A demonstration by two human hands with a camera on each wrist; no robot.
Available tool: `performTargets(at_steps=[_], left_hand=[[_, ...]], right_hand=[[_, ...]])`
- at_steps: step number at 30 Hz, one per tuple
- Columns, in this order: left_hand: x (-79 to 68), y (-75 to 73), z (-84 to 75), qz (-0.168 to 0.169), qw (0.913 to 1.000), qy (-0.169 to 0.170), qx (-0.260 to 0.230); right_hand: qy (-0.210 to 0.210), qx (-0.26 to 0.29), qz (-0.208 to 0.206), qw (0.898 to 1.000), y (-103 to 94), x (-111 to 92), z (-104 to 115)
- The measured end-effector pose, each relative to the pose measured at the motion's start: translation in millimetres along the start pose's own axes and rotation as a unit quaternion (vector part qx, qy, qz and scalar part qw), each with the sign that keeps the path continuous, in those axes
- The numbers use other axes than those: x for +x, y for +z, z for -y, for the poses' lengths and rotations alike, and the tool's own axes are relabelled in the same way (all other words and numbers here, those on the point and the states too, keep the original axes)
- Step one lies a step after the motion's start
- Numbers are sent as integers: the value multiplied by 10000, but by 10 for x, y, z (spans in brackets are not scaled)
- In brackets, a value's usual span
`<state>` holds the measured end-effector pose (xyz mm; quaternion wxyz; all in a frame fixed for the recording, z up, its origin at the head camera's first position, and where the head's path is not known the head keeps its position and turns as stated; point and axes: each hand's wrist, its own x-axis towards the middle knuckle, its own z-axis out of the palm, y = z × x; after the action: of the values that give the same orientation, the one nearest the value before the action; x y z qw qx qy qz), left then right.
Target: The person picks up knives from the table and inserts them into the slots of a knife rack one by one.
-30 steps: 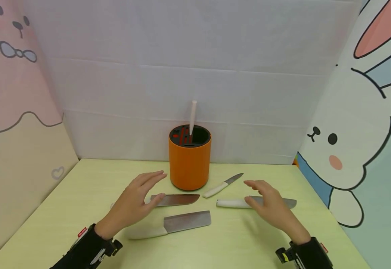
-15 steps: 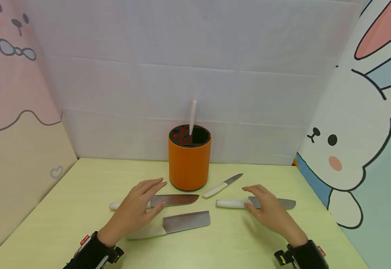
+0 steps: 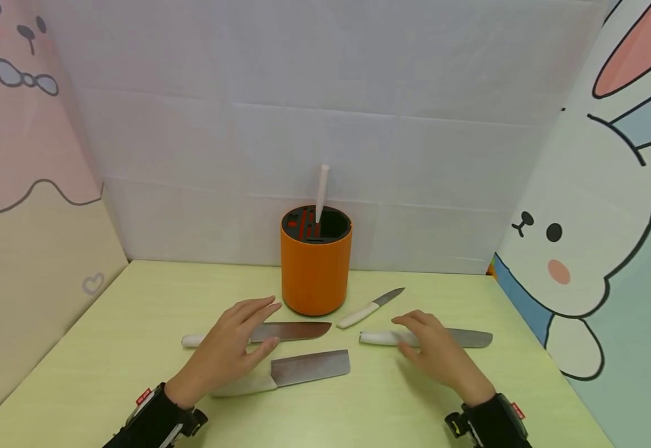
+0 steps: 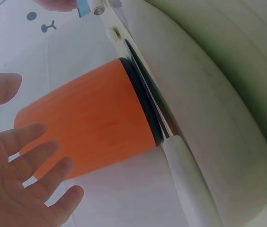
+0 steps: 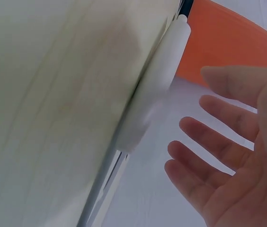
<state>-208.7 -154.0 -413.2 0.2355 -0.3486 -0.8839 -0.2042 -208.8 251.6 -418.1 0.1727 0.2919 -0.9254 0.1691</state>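
Observation:
My left hand (image 3: pixel 227 348) hovers with its fingers extended, holding nothing. Beneath it lie a white-handled kitchen knife (image 3: pixel 297 331) and, nearer the front, a cleaver (image 3: pixel 311 368), whose handle is partly hidden. In the left wrist view the fingers (image 4: pixel 53 175) are spread apart. My right hand (image 3: pixel 437 348) is over another white-handled knife (image 3: pixel 470 338), near where its handle meets the blade, and hides part of it. A gap shows between that hand (image 5: pixel 228 151) and the knife handle (image 5: pixel 157 85) in the right wrist view. Farther back lies a small paring knife (image 3: pixel 359 315).
An orange round knife block (image 3: pixel 314 274) with a black slotted top stands at the table's back. One white handle (image 3: pixel 322 190) sticks up from it. A white wall (image 3: pixel 191 143) rises behind, and printed panels flank the pale table (image 3: pixel 370 410).
My right hand has shifted left, over the handle end of its knife. My left hand has dropped slightly and uncovered the kitchen knife's handle end. The knives stay in place.

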Motion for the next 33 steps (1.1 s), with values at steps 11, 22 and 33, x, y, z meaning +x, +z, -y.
performTargets(at_steps=[11,22,33], left_hand=[[14,4,-19,30,10000,31,-4],[14,-13,-1,87,9999,-90,34],[10,-10,11,0,10000,7,-10]], right_hand=[[77,-22,340,9994,175,63,-17],[-195,-147,568,9981,211,100,-58],[-200,-108,659,9976,189,109,-46]])
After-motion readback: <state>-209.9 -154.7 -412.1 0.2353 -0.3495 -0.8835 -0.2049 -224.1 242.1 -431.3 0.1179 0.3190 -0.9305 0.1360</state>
